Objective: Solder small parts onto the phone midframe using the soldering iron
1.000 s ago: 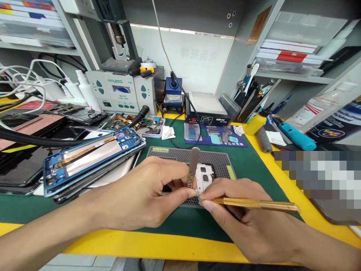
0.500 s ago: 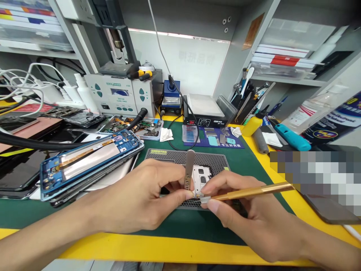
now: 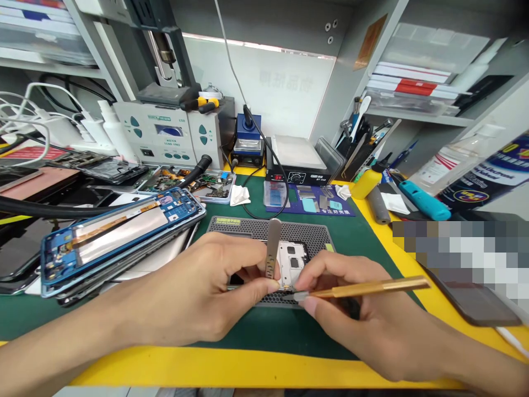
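Head cam view had the left hand (image 3: 215, 289) pinching a slotted metal tool (image 3: 272, 248), round end up, and the right hand (image 3: 367, 317) gripping a gold-handled blade (image 3: 380, 286) pen-style. Blade tip sat right by the lower edge of the opened phone (image 3: 292, 263), which lay on a honeycomb pad (image 3: 318, 232). Couldn't tell if they touched. Blue phone frame (image 3: 128, 234) was off left, stacked up.

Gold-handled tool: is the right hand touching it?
Touching. The head view shows the right hand pinching the gold-handled tool close to its blade.
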Available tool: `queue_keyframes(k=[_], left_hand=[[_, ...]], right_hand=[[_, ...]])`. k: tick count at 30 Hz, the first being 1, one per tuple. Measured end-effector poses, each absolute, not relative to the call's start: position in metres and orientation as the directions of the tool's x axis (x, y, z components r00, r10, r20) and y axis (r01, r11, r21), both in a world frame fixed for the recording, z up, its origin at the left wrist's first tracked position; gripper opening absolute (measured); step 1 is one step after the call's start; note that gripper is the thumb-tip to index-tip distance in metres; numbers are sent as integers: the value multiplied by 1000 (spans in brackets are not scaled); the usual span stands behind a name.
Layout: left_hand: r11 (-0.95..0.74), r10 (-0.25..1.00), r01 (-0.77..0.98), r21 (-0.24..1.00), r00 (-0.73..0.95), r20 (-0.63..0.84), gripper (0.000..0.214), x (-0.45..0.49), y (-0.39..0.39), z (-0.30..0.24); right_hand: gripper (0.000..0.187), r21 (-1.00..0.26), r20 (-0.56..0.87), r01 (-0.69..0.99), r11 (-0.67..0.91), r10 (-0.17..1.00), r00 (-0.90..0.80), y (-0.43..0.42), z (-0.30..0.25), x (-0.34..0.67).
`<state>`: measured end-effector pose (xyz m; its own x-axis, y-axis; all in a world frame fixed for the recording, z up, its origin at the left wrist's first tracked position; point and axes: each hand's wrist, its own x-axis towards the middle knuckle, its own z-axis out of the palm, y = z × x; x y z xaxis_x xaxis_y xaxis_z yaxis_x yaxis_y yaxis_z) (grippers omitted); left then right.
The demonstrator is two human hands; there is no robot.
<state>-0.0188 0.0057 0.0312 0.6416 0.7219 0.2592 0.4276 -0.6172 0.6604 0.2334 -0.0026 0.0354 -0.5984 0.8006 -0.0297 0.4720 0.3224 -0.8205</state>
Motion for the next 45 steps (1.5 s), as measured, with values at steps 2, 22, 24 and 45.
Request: queue_keyframes(k=[2, 22, 24, 45], left_hand=[[-620, 722, 434, 654, 641, 260, 11, -19, 6, 31], [-625, 719, 439, 645, 646, 257, 12, -17, 7, 31], [-630, 719, 448, 634, 644, 260, 11, -17, 7, 31], [-628, 716, 445, 639, 652, 250, 11, -16, 8, 32]], right_hand=[[11, -788, -10, 493, 369, 793, -610, -4, 35, 234], [12, -684, 107, 519, 512, 775, -623, -6, 33, 230], [12, -686, 111, 519, 510, 778, -618, -6, 33, 230], [14, -619, 270, 449, 645, 711, -649, -7, 26, 229]])
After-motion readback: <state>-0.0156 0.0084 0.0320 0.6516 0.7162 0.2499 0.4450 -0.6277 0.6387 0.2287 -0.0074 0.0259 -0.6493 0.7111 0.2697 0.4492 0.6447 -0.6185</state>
